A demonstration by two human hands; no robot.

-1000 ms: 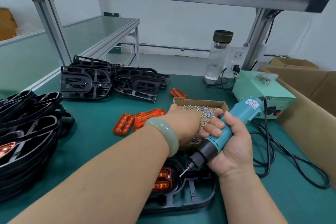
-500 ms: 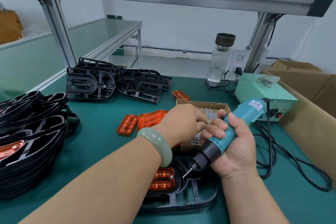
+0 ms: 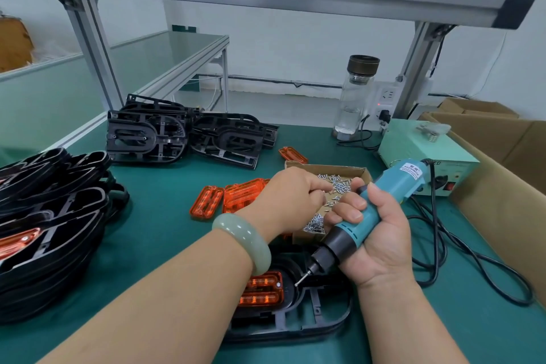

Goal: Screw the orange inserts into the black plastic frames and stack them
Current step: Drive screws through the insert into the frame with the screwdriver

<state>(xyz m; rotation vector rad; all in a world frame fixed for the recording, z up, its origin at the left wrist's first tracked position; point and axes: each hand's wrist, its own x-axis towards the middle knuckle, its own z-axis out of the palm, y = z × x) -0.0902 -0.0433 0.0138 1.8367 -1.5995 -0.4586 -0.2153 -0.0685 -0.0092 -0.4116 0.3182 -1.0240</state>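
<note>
On the green surface [image 3: 165, 192], nearest to me, lies one black frame [image 3: 322, 322], its long axis running left to right, with an orange insert [image 3: 261, 292] seated at its left end. Beyond it sits a cardboard box of screws [image 3: 359, 173]. My right grip [image 3: 381, 233] is wrapped tight round the electric screwdriver [image 3: 369, 216], which slants down and left, tip just above the insert's right edge. My left grip [image 3: 295, 195] reaches into the box, fingers pinched; whether they hold a screw I cannot tell. The insert lies below and towards me from that hand.
</note>
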